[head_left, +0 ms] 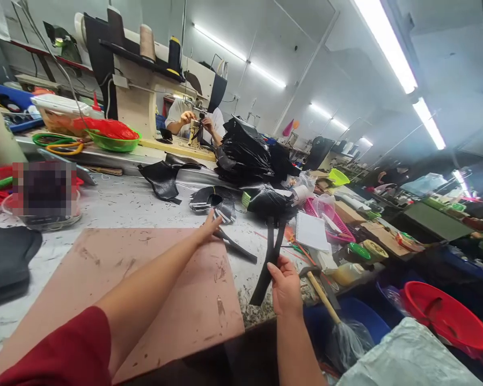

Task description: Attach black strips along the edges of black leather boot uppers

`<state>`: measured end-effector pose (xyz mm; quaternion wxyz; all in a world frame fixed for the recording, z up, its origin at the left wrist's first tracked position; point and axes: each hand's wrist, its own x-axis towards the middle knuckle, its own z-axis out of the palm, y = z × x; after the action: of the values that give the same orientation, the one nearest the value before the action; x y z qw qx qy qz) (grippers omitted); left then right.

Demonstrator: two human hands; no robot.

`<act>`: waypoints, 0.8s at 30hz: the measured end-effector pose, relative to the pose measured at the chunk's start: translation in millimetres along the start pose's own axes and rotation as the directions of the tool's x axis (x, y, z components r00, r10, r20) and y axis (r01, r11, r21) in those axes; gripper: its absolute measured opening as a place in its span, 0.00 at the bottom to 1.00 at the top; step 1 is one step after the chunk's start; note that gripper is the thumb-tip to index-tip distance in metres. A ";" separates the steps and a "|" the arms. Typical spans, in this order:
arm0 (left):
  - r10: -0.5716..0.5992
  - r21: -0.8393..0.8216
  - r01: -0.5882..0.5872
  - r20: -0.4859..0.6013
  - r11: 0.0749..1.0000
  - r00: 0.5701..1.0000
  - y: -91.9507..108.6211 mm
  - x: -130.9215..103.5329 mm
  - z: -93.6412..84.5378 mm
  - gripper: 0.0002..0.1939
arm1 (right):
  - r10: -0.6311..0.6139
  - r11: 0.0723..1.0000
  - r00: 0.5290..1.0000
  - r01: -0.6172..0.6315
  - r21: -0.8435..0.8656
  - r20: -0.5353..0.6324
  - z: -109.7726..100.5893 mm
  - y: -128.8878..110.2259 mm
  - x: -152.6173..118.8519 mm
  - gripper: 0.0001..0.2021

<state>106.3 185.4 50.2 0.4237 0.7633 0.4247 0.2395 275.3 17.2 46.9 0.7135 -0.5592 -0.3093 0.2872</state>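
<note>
My right hand [286,283] pinches a black strip [262,280] between thumb and fingers near the front edge of the table. The strip hangs slanting down to the left, and its upper part reaches toward a black heap [268,202]. Stretched forward, my left hand [209,227] is at the near edge of a ring-shaped coil of black strips [199,199] with pale edges. Its visible fingers look extended; the rest are hidden. Another black strip [239,247] runs right from beside that hand.
A pink board [156,279] covers the table's near part. Black cut pieces [161,179] and a tall black stack [245,147] lie farther back. Behind them, a person's hands [207,125] work at a sewing machine [134,96]. A hammer [324,295] and notebook [312,230] are right.
</note>
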 end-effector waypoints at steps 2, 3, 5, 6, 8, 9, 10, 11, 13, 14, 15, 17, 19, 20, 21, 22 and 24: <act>-0.094 -0.167 0.091 -0.016 0.982 0.995 1.0 -20.2 -2.0 0.32 | -0.066 0.986 0.995 0.075 -0.150 0.070 12.5 4.8 -10.7 0.15; -0.148 -0.244 0.142 -0.005 0.959 0.989 0.7 -34.5 -4.1 0.33 | -0.130 0.954 0.985 0.155 -0.256 0.112 20.0 7.7 -17.6 0.14; -0.240 -0.379 0.234 0.033 0.895 0.970 -2.3 -71.0 -10.0 0.35 | -0.328 0.799 0.909 0.412 -0.438 0.257 38.1 14.9 -34.0 0.13; -0.278 -0.435 0.277 0.064 0.857 0.959 -5.2 -92.0 -13.7 0.37 | -0.430 0.680 0.826 0.562 -0.470 0.366 48.6 19.3 -43.6 0.14; -0.340 -0.522 0.337 0.094 0.784 0.936 -13.9 -136.7 -23.3 0.42 | -0.539 0.446 0.599 0.800 -0.402 0.593 70.9 28.9 -65.3 0.17; -0.369 -0.554 0.352 0.086 0.755 0.926 -19.7 -159.5 -29.8 0.43 | -0.533 0.365 0.491 0.868 -0.336 0.689 81.7 33.8 -77.2 0.18; -0.406 -0.567 0.360 0.048 0.741 0.912 -26.4 -181.9 -38.1 0.45 | -0.510 0.312 0.401 0.911 -0.271 0.761 91.6 38.7 -89.4 0.17; -0.454 -0.557 0.363 -0.028 0.747 0.890 -33.8 -203.8 -48.5 0.44 | -0.480 0.279 0.327 0.937 -0.212 0.814 100.1 43.3 -101.4 0.15; -0.482 -0.314 0.392 -0.299 0.865 0.824 -49.6 -245.4 -75.5 0.39 | -0.441 0.247 0.216 0.962 -0.113 0.871 111.7 51.0 -122.7 0.12; -0.482 -0.222 0.428 -0.401 0.876 0.779 -57.4 -264.6 -91.7 0.37 | -0.438 0.241 0.177 0.968 -0.074 0.881 114.7 53.9 -131.2 0.12; -0.484 -0.166 0.467 -0.484 0.869 0.729 -64.8 -282.4 -108.9 0.36 | -0.438 0.245 0.154 0.968 -0.047 0.886 116.1 55.9 -138.0 0.12; -0.427 -0.019 0.562 -0.671 0.827 0.607 -77.9 -312.2 -142.7 0.28 | -0.438 0.271 0.151 0.962 -0.030 0.886 115.1 57.2 -146.7 0.13; -0.323 0.198 0.745 -0.808 0.637 0.492 -88.9 -332.0 -170.6 0.23 | -0.446 0.289 0.169 0.957 -0.038 0.879 111.7 55.6 -150.4 0.13; -0.332 0.213 0.782 -0.817 0.586 0.471 -93.5 -337.8 -180.9 0.23 | -0.452 0.285 0.171 0.958 -0.040 0.876 109.9 54.1 -151.2 0.14; -0.359 0.218 0.808 -0.810 0.547 0.463 -97.4 -341.2 -188.6 0.22 | -0.458 0.275 0.169 0.961 -0.041 0.873 108.2 52.6 -151.8 0.14; -0.406 0.201 0.818 -0.789 0.538 0.461 -100.3 -342.4 -194.0 0.21 | -0.462 0.263 0.164 0.964 -0.042 0.872 106.7 51.3 -152.3 0.15; -0.462 0.197 0.839 -0.759 0.507 0.458 -102.9 -340.9 -199.8 0.18 | -0.457 0.251 0.168 0.966 -0.055 0.873 104.1 49.9 -153.7 0.16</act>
<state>-263.3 12.6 65.9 0.0792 0.4851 0.8580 0.1492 93.8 -23.9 -1.2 0.3365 -0.3500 -0.8725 -0.0554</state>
